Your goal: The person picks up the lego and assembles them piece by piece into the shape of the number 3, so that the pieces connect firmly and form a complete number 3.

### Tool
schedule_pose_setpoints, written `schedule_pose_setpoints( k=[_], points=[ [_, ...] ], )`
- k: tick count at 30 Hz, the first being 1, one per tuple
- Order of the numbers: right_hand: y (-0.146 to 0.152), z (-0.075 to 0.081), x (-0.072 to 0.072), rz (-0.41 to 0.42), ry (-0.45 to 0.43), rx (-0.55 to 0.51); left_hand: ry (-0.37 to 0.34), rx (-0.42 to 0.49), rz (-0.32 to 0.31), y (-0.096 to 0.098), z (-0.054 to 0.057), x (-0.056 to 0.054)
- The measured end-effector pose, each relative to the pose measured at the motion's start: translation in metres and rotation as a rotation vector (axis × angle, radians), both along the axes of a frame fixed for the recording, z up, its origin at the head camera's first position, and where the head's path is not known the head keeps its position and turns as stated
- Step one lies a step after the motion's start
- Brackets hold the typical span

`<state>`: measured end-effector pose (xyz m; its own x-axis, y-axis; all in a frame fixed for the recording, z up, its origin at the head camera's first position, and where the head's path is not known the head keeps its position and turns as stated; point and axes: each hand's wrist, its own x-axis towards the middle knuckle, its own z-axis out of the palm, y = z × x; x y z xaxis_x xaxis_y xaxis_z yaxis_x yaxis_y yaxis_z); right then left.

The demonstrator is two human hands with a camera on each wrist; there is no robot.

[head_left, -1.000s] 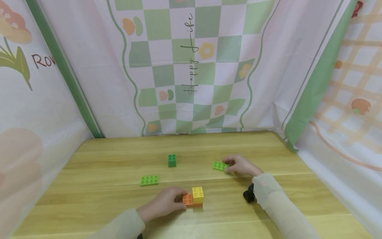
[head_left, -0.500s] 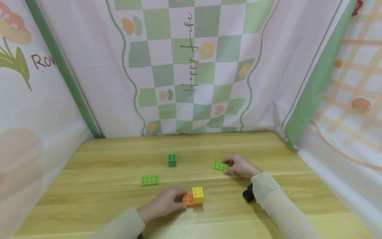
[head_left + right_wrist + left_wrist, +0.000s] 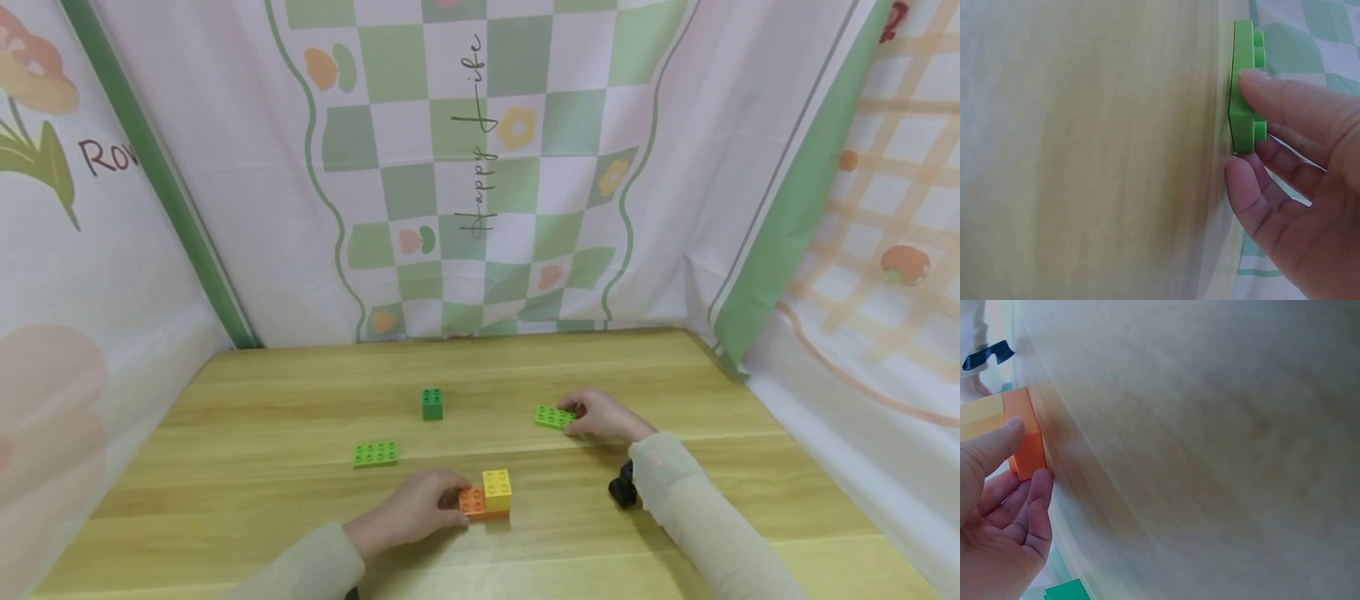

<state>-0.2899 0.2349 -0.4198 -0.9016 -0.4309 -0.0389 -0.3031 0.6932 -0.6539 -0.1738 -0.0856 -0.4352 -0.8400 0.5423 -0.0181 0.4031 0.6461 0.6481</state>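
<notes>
My left hand (image 3: pixel 416 504) pinches the left end of an orange building brick (image 3: pixel 472 500) between thumb and fingers, near the front of the table. A yellow brick (image 3: pixel 497 490) with studs on top is stacked on the orange one's right half. In the left wrist view the thumb lies along the side of the orange brick (image 3: pixel 1025 440). Farther back on the right, my right hand (image 3: pixel 603 415) grips the right end of a flat light-green brick (image 3: pixel 553 417). The right wrist view shows the thumb pressed on the side of this light-green brick (image 3: pixel 1243 94), with fingers at its end.
Another flat light-green brick (image 3: pixel 376 453) lies on the wooden table (image 3: pixel 225 500), left of centre. Behind it stands a dark-green brick (image 3: pixel 432 405). A printed curtain (image 3: pixel 480 275) closes off the table's back edge, with more cloth at both sides.
Both hands and all the bricks stay where they were. Only the right wrist and sleeve shift very slightly to the left.
</notes>
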Motion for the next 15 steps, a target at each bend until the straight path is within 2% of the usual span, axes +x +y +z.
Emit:
schedule_pose_setpoints(
  k=[7,15],
  points=[
    [0.0009,-0.0009,-0.0011,0.010,0.010,-0.001,-0.001,0.003,-0.001,0.0000,0.0013,0.0007],
    [-0.0003,0.0021,0.0005,-0.024,-0.023,-0.011,-0.001,0.003,0.003,0.0002,0.0020,0.0013]
  ],
)
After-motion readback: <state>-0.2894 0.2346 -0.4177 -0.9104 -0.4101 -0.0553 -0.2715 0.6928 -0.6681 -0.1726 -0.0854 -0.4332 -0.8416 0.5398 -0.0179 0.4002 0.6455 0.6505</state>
